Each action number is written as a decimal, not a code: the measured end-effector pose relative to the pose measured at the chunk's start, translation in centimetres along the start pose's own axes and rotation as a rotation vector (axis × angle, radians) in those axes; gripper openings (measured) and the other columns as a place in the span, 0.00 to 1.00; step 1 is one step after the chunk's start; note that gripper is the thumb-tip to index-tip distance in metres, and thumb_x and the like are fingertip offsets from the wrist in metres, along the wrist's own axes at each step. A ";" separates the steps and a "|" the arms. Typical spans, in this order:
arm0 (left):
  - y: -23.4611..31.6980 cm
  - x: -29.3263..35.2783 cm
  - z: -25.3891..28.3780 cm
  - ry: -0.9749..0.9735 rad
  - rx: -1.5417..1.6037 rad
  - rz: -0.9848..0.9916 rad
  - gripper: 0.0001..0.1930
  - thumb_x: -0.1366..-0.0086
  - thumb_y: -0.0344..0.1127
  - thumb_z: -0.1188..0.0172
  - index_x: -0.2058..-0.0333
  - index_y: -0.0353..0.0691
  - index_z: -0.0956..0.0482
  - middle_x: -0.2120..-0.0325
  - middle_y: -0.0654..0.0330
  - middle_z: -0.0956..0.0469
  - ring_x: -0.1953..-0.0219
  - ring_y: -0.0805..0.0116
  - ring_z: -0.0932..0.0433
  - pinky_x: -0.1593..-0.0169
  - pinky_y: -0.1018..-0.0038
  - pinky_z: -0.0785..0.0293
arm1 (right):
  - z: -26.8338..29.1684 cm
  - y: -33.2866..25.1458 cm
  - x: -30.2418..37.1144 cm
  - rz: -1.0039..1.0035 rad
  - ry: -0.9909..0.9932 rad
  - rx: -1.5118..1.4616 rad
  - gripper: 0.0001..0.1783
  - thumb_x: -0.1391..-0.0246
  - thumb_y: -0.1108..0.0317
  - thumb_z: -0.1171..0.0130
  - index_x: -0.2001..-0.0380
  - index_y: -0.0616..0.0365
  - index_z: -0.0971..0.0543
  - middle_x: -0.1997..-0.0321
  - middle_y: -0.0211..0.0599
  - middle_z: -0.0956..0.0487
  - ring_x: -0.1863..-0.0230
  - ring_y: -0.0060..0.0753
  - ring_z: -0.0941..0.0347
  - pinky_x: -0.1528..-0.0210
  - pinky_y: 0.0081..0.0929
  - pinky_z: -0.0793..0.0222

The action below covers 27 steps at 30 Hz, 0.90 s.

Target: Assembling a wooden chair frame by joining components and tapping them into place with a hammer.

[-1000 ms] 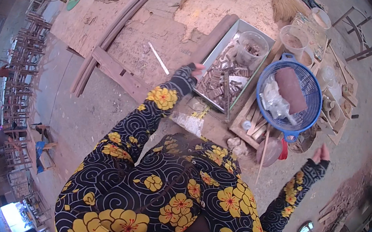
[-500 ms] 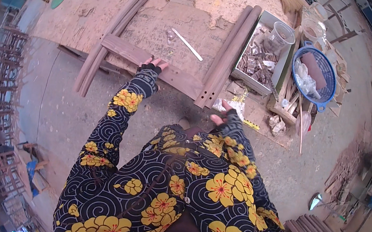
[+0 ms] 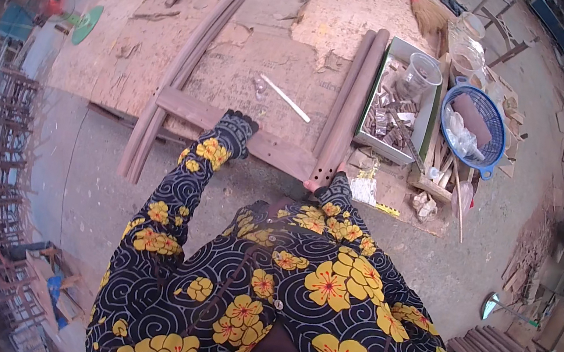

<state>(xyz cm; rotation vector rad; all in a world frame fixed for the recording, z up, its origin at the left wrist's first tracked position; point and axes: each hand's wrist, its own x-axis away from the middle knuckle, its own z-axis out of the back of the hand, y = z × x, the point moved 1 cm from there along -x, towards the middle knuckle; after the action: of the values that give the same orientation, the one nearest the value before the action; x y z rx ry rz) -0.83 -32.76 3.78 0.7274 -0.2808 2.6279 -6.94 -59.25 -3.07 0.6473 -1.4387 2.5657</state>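
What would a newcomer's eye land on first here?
Probably the black shirt with big yellow flowers, filling the lower middle. Next, the bright blue plastic basket at right, beyond the box of wood pieces. Then, at center, the left hand over a flat wooden board.

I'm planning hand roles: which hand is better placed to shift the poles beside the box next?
Probably the right hand, at the near end of the poles; the left hand is farther off, on the board.
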 end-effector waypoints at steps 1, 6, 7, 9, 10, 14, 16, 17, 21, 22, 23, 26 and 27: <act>0.0 0.2 0.0 -0.002 0.001 0.009 0.34 0.64 0.48 0.36 0.55 0.43 0.35 0.60 0.54 0.31 0.55 0.57 0.35 0.51 0.65 0.42 | 0.0 -0.4 0.1 -0.004 0.003 -0.007 0.62 0.78 0.56 0.31 0.45 0.71 0.59 0.47 0.62 0.43 0.45 0.48 0.45 0.45 0.29 0.48; -1.2 -0.8 1.0 -0.011 0.029 0.007 0.34 0.65 0.45 0.36 0.54 0.46 0.35 0.60 0.53 0.32 0.55 0.57 0.35 0.50 0.65 0.43 | 0.8 -1.8 -0.4 -0.081 -0.007 -0.059 0.63 0.77 0.57 0.32 0.44 0.69 0.62 0.46 0.62 0.45 0.44 0.48 0.46 0.44 0.28 0.48; -1.3 -1.2 1.2 -0.010 0.023 -0.005 0.34 0.65 0.45 0.36 0.54 0.46 0.35 0.60 0.53 0.32 0.55 0.57 0.35 0.50 0.65 0.43 | 1.1 -1.5 -0.9 -0.073 -0.004 -0.066 0.62 0.76 0.57 0.33 0.44 0.70 0.62 0.45 0.62 0.46 0.44 0.48 0.46 0.44 0.28 0.49; -1.2 -1.9 1.2 0.001 0.023 -0.047 0.34 0.65 0.46 0.36 0.55 0.44 0.35 0.61 0.53 0.32 0.56 0.57 0.34 0.50 0.65 0.43 | 1.3 -1.1 -1.5 -0.090 0.020 -0.100 0.61 0.75 0.58 0.33 0.44 0.70 0.62 0.46 0.64 0.45 0.43 0.47 0.47 0.44 0.26 0.50; -1.5 -1.7 1.4 0.002 -0.002 -0.053 0.35 0.65 0.49 0.36 0.56 0.42 0.35 0.59 0.52 0.33 0.55 0.57 0.35 0.50 0.65 0.43 | 1.2 -1.5 -1.5 -0.091 0.017 -0.123 0.61 0.75 0.57 0.33 0.44 0.70 0.62 0.46 0.64 0.45 0.43 0.47 0.47 0.44 0.26 0.50; -2.7 -1.2 0.8 0.076 0.062 -0.158 0.39 0.65 0.55 0.37 0.55 0.39 0.37 0.56 0.49 0.36 0.53 0.55 0.36 0.50 0.63 0.44 | 0.5 -1.8 -1.0 -0.100 0.094 -0.144 0.58 0.73 0.55 0.34 0.44 0.68 0.58 0.45 0.61 0.45 0.43 0.46 0.48 0.44 0.26 0.51; -2.8 -2.6 0.8 0.008 0.091 -0.214 0.40 0.65 0.55 0.37 0.55 0.37 0.37 0.57 0.49 0.35 0.54 0.55 0.36 0.50 0.64 0.43 | 0.2 -0.7 -1.1 -0.146 0.153 -0.068 0.50 0.65 0.54 0.37 0.44 0.64 0.52 0.47 0.56 0.40 0.45 0.43 0.44 0.46 0.26 0.47; -3.1 -2.6 0.6 0.001 0.101 -0.237 0.40 0.64 0.55 0.37 0.55 0.37 0.38 0.58 0.48 0.35 0.54 0.55 0.36 0.50 0.65 0.42 | -0.1 -0.1 -0.9 -0.165 0.186 -0.072 0.50 0.65 0.54 0.37 0.44 0.64 0.52 0.47 0.56 0.40 0.45 0.43 0.44 0.46 0.26 0.47; -3.6 -2.1 1.3 -0.030 0.059 -0.255 0.39 0.64 0.55 0.38 0.56 0.37 0.37 0.58 0.49 0.33 0.54 0.56 0.35 0.50 0.67 0.41 | -1.3 2.3 0.0 -0.127 0.275 -0.477 0.33 0.58 0.59 0.43 0.49 0.61 0.39 0.57 0.53 0.30 0.54 0.40 0.34 0.53 0.29 0.38; -3.8 -2.1 1.3 -0.028 0.062 -0.262 0.39 0.64 0.55 0.38 0.56 0.37 0.37 0.58 0.49 0.34 0.54 0.56 0.35 0.50 0.67 0.41 | -0.8 3.0 0.3 -0.146 0.369 -0.384 0.28 0.57 0.60 0.44 0.53 0.62 0.35 0.60 0.49 0.28 0.57 0.37 0.32 0.55 0.27 0.37; -4.0 -2.2 1.3 -0.024 0.059 -0.263 0.39 0.64 0.55 0.38 0.55 0.37 0.37 0.58 0.49 0.34 0.54 0.56 0.35 0.50 0.67 0.41 | -0.3 4.2 0.2 -0.163 0.460 -0.291 0.23 0.56 0.61 0.45 0.56 0.62 0.31 0.62 0.46 0.27 0.60 0.33 0.31 0.57 0.26 0.36; -4.3 -2.6 1.1 -0.015 0.054 -0.275 0.39 0.64 0.56 0.38 0.55 0.36 0.37 0.58 0.49 0.34 0.54 0.56 0.36 0.50 0.67 0.41 | 0.4 7.2 -1.0 -0.216 0.704 -0.415 0.19 0.56 0.64 0.44 0.60 0.63 0.29 0.67 0.39 0.26 0.65 0.28 0.31 0.61 0.22 0.35; -4.5 -2.5 0.8 -0.011 0.053 -0.274 0.39 0.64 0.56 0.38 0.55 0.36 0.37 0.58 0.49 0.34 0.53 0.56 0.36 0.50 0.67 0.41 | 0.8 7.2 -1.5 -0.208 0.777 -0.395 0.21 0.57 0.63 0.43 0.60 0.64 0.30 0.68 0.38 0.26 0.66 0.27 0.31 0.63 0.21 0.35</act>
<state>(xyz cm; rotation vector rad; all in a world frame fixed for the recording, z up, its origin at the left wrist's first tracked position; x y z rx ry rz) 3.45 -29.76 3.54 0.7412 -0.1055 2.3795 -7.63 -63.66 -8.93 -0.2327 -1.4047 1.9279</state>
